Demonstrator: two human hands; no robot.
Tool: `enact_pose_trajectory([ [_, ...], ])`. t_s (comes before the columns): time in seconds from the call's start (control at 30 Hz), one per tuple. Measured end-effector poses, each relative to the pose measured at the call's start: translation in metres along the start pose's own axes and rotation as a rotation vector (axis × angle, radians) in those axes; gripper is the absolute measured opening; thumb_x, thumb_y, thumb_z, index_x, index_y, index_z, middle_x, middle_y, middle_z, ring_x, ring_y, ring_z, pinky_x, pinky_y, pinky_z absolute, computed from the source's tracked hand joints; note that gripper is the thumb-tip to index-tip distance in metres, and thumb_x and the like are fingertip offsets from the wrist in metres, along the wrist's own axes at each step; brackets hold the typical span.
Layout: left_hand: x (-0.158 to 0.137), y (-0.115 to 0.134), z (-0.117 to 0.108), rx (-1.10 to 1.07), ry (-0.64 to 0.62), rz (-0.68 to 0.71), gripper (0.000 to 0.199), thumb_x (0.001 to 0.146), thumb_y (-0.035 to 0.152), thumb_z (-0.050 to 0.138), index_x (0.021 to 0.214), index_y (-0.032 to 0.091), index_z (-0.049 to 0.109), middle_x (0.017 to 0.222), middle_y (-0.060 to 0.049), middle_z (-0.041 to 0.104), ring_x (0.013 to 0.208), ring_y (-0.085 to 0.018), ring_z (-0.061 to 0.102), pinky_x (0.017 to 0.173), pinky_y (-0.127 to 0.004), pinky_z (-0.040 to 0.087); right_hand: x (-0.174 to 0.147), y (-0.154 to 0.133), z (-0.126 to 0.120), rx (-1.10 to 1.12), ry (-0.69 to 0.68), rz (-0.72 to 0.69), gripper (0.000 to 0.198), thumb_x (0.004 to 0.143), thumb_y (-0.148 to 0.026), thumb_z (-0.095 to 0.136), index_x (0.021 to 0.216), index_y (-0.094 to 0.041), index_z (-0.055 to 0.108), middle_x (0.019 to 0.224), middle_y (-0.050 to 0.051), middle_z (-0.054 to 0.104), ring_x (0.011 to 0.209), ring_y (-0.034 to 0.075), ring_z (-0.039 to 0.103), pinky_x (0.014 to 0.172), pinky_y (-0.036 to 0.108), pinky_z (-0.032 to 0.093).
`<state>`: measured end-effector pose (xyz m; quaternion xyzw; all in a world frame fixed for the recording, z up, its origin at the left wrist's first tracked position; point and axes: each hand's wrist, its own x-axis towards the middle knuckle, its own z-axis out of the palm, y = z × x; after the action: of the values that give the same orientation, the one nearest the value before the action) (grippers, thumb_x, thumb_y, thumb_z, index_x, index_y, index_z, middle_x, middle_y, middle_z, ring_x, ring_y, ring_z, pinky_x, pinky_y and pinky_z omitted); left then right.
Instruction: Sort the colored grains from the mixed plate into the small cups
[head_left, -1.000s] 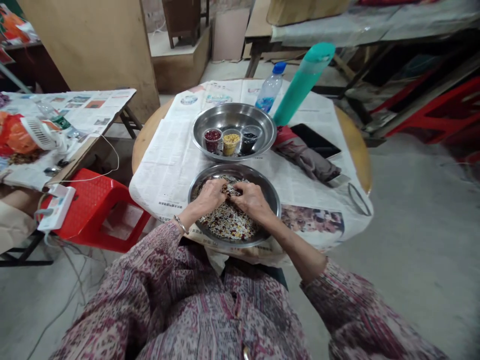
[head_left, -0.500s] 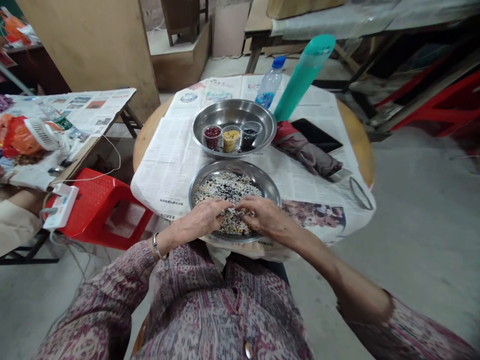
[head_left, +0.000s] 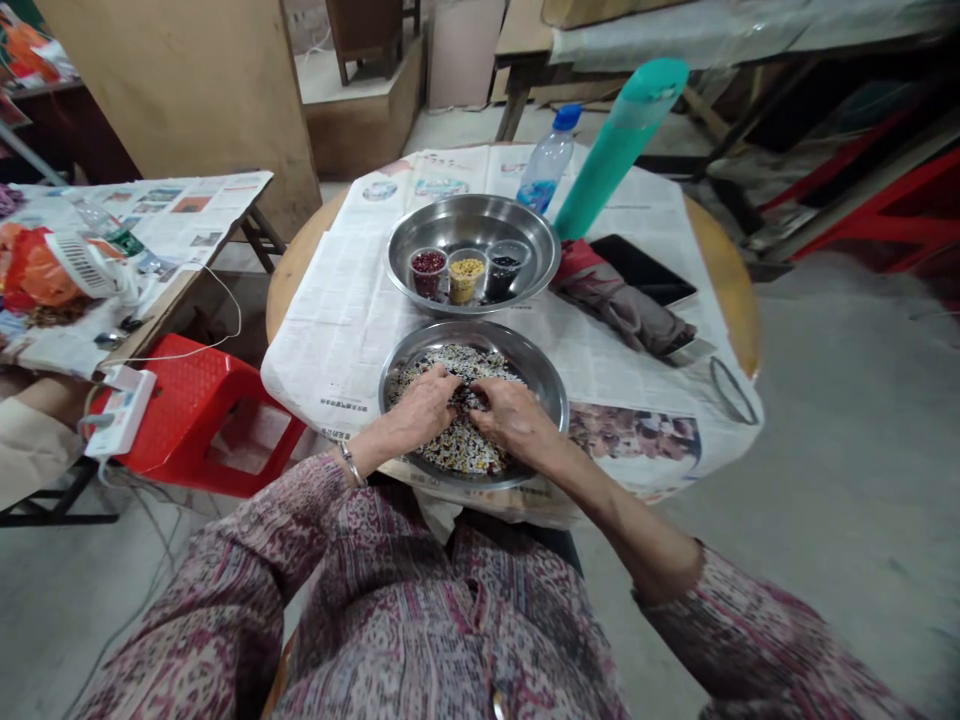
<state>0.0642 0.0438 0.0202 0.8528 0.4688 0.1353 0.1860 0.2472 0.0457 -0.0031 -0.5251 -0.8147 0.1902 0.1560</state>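
Both my hands are inside the near steel basin (head_left: pixel 553 385), over a spread of mixed white, black, yellow and dark red grains and beans (head_left: pixel 465 450). My left hand (head_left: pixel 427 405) comes in from the left, its bent fingers touching the mix and the thumb apart from them. Opposite it, my right hand (head_left: pixel 514 415) has fingers and thumb apart, the tips down among the grains. A narrow gap lies between the two hands. Just beyond, a second steel basin (head_left: pixel 401 245) holds clear cups of red beans (head_left: pixel 428 270), yellow beans (head_left: pixel 465 275) and black beans (head_left: pixel 504 270).
Newspaper (head_left: pixel 322 320) covers the round table. Behind the far basin stand a water bottle (head_left: pixel 546 165) and a tall green bottle (head_left: pixel 622 150). A folded umbrella (head_left: pixel 622 305) and a dark tablet (head_left: pixel 641 270) lie at right. A red stool (head_left: pixel 187 400) with a power strip (head_left: pixel 124 412) stands at left.
Both hands have moved a little farther into the basin, away from my body. Their fingertips, close together before, now have a small gap with dark beans showing between them.
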Motion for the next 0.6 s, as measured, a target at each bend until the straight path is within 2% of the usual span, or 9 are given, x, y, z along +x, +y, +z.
enact_pose_trajectory([
  [0.1,0.012,0.0,0.007,-0.047,0.074,-0.117,0.034,0.079,0.003,0.058,0.11,0.009,0.068,0.107,-0.014,0.071,0.109,-0.026,0.064,0.102,-0.041,0.052,0.013,-0.006,-0.004,0.043,0.016,0.055,0.031,0.076,-0.021,0.052,0.099,-0.016,0.073,0.091,0.012,0.075,0.086,0.024,0.065,0.077,0.032,0.046],
  [0.23,0.019,0.0,0.004,-0.148,0.131,-0.242,0.034,0.079,0.007,0.062,0.11,0.013,0.073,0.102,-0.01,0.076,0.097,-0.024,0.07,0.091,-0.036,0.057,0.019,-0.011,-0.012,0.153,0.062,0.125,0.024,0.072,-0.025,0.055,0.086,-0.018,0.073,0.072,0.005,0.071,0.068,0.018,0.059,0.066,0.028,0.041],
  [0.43,0.001,0.011,-0.005,-0.182,0.149,-0.208,0.032,0.079,0.008,0.065,0.109,0.014,0.074,0.101,-0.007,0.078,0.094,-0.021,0.071,0.089,-0.033,0.055,0.002,-0.019,-0.023,0.221,0.05,0.076,0.016,0.07,-0.023,0.055,0.076,-0.019,0.069,0.062,0.0,0.063,0.061,0.016,0.052,0.061,0.026,0.035],
  [0.6,-0.028,0.023,-0.009,-0.175,0.031,-0.091,0.03,0.081,0.008,0.061,0.107,0.017,0.072,0.095,-0.005,0.076,0.09,-0.02,0.069,0.084,-0.032,0.054,-0.023,-0.017,-0.021,0.191,-0.037,-0.002,0.025,0.075,-0.017,0.055,0.091,-0.018,0.073,0.075,0.004,0.07,0.069,0.018,0.058,0.067,0.028,0.04],
])
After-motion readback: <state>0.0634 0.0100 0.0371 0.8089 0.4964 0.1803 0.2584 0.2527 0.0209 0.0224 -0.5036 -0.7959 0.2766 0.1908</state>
